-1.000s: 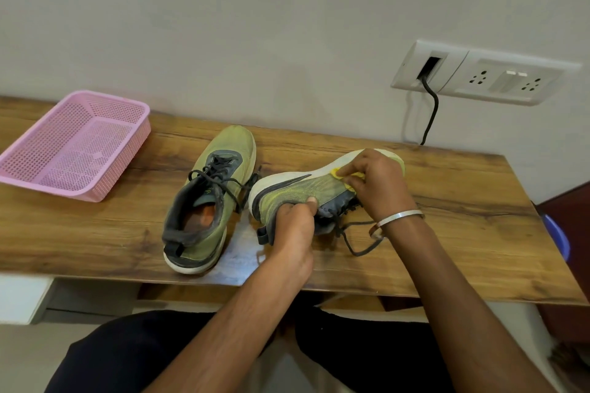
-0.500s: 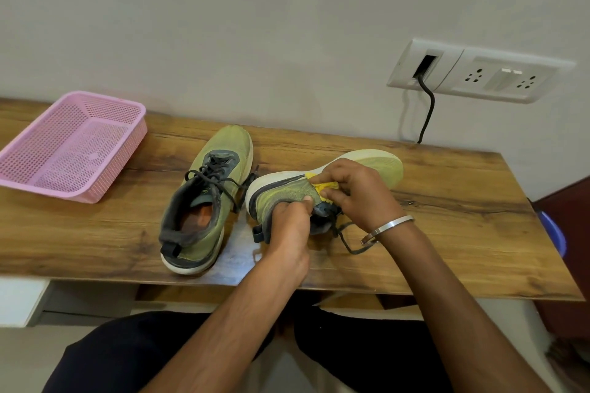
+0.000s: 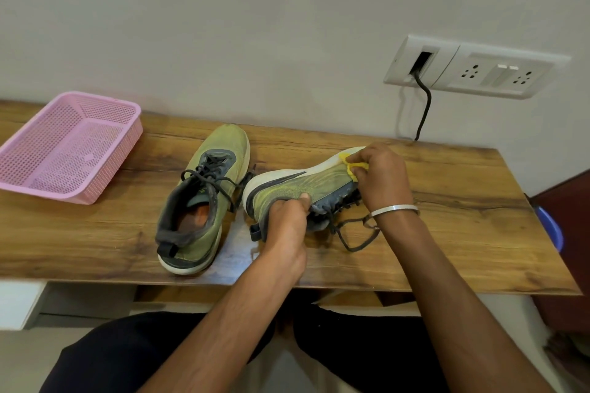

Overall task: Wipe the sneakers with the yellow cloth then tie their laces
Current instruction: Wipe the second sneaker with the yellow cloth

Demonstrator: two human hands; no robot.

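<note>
Sneakers sit before us on the wooden table (image 3: 447,201): one sneaker (image 3: 204,198) stands upright by itself, while the other sneaker (image 3: 300,188) is tipped on its side. Our left hand (image 3: 287,220) grips its heel collar, and our right hand (image 3: 383,175) pinches the yellow cloth (image 3: 352,167) against its toe. A loose lace (image 3: 354,233) trails on the wood near us.

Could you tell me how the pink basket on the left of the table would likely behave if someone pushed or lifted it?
The pink basket looks like thin perforated plastic, so it is probably light for its size and a little flexible. Its wide flat base on the smooth wooden table suggests it would slide rather than tip.
</note>
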